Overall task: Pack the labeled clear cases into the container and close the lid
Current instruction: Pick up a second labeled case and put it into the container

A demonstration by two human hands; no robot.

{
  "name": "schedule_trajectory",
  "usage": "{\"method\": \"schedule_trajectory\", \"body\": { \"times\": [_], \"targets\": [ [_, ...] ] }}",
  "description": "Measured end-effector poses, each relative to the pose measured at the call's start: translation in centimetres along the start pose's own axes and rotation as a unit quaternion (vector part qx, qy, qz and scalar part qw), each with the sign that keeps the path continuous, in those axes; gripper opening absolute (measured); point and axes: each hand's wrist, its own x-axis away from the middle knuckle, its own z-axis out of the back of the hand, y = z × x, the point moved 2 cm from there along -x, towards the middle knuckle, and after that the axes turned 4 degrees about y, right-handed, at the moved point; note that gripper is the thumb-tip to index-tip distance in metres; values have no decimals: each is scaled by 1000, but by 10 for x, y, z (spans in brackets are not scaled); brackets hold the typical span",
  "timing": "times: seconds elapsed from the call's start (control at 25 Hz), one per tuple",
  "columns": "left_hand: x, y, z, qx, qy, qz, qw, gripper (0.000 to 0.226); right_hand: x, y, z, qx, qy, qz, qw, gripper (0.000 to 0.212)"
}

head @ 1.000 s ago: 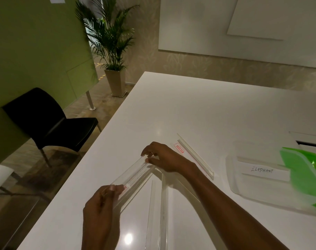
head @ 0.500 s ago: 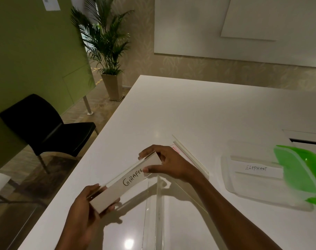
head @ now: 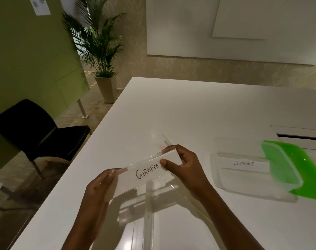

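You've got the GIRAFEE case point(head: 148, 171) lifted at lower centre, left hand point(head: 99, 186) and right hand point(head: 186, 166) each closed on an end, label facing you, probably to read it. Container point(head: 243, 188) sits open at right on the desk point(head: 189, 109).

Dim warm light, glare on table point(head: 198, 109)

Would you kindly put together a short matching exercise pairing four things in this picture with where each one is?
Things:
1. GIRAFEE case
2. ELEPHANT case
3. green lid
4. black chair

Places:
A. on the floor left of the table
B. held in both hands
C. leaning on the container's right side
D. inside the clear container

Pairs: 1-B, 2-D, 3-C, 4-A
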Motion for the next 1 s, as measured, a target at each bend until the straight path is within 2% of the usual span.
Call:
{"method": "schedule_trajectory", "body": {
  "times": [0.16, 0.28, 0.4, 0.64, 0.84, 1.0],
  "targets": [
    [4, 11, -26, -53, -95, -44, 993, 64, 22, -3, 29, -39, 87, 10, 995, 9],
    [2, 20, -47, -128, -142, -77, 978, 51, 35, -9, 59, -19, 96, 17, 995, 9],
    [-4, 25, -73, -195, -171, -98, 961, 52, 47, -15, 95, 28, 101, 20, 994, 13],
    [-11, 32, -137, -230, -245, -112, 935, 44, 62, -26, 171, 130, 114, 23, 985, 21],
    [-23, 43, -194, -300, -247, -162, 907, 47, 58, -45, 234, 279, 95, 41, 955, 33],
    [-37, 50, -238, -315, -225, -205, 899, 50, 47, -42, 274, 354, 74, 33, 932, 32]
  ]
}}
